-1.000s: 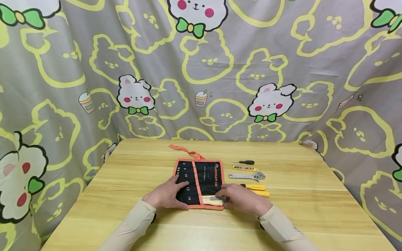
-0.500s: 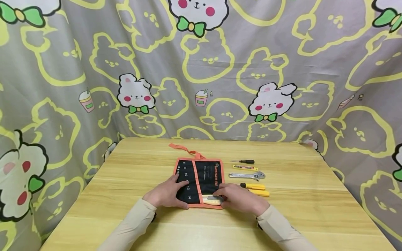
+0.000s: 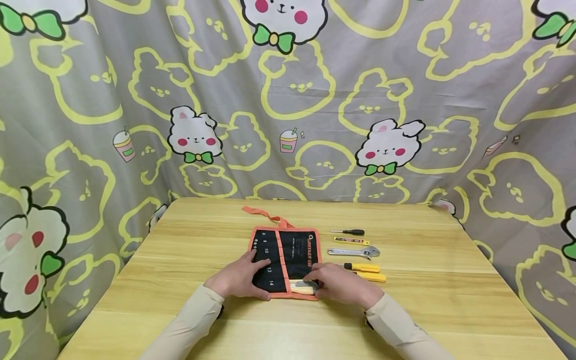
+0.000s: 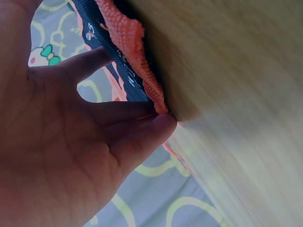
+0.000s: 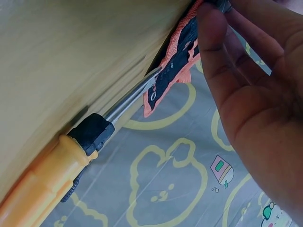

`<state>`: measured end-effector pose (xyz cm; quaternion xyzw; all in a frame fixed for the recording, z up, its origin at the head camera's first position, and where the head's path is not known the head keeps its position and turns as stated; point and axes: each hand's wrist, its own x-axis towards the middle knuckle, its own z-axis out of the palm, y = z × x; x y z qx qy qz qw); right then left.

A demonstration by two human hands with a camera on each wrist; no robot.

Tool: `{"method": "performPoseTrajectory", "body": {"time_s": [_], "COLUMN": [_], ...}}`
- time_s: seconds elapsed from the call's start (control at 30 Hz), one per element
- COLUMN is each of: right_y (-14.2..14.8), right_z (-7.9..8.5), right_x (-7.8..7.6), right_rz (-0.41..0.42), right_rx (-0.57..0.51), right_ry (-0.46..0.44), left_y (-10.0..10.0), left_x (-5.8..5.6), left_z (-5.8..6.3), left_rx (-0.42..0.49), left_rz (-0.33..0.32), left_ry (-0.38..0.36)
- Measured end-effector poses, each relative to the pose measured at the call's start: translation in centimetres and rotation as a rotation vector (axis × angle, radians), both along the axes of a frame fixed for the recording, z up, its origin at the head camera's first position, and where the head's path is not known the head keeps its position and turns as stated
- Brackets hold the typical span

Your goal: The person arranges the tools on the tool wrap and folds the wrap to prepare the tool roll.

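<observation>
A black tool roll [image 3: 300, 250] with orange edging and numbered pockets lies flat on the table in the head view. My left hand [image 3: 238, 276] spreads over its left part; in the left wrist view thumb and fingers pinch its orange edge [image 4: 154, 90]. At the roll's lower right, my right hand [image 3: 344, 283] holds a pale yellow and grey utility knife [image 3: 302, 286] by its right end. The knife's left end reaches the orange middle strip [image 3: 282, 260]; whether it sits under the strip is unclear. In the right wrist view the fingers mostly hide the knife.
Right of the roll lie a small black screwdriver [image 3: 353, 232], a yellow blade case [image 3: 351, 241], an adjustable wrench [image 3: 354, 252] and two yellow-handled tools [image 3: 365, 267], one a screwdriver [image 5: 52, 175]. An orange tie [image 3: 261, 213] trails behind. Patterned curtains [image 3: 288, 170] surround the wooden table [image 3: 180, 240].
My right hand has shifted slightly left with the utility knife, uncovering more of the yellow-handled tools. My left hand stays in place on the roll.
</observation>
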<state>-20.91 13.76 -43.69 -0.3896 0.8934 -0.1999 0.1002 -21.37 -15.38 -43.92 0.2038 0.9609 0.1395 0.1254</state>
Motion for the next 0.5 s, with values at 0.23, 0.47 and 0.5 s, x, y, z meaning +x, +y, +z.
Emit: {"method": "performPoseTrajectory", "body": {"time_s": [0.23, 0.47, 0.5], "right_y": [-0.28, -0.37, -0.38], "right_z": [-0.14, -0.33, -0.33], "right_x": [0.00, -0.05, -0.06], "right_rz": [-0.002, 0.004, 0.003], "right_rx": [0.008, 0.008, 0.006], "right_ry": [0.002, 0.023, 0.019], "left_y": [0.02, 0.05, 0.05], "left_x": [0.04, 0.04, 0.03], "left_z": [-0.01, -0.04, -0.04], "left_rx": [-0.006, -0.010, -0.010], "left_rz": [0.000, 0.001, 0.001], "left_ry": [0.004, 0.004, 0.003]}}
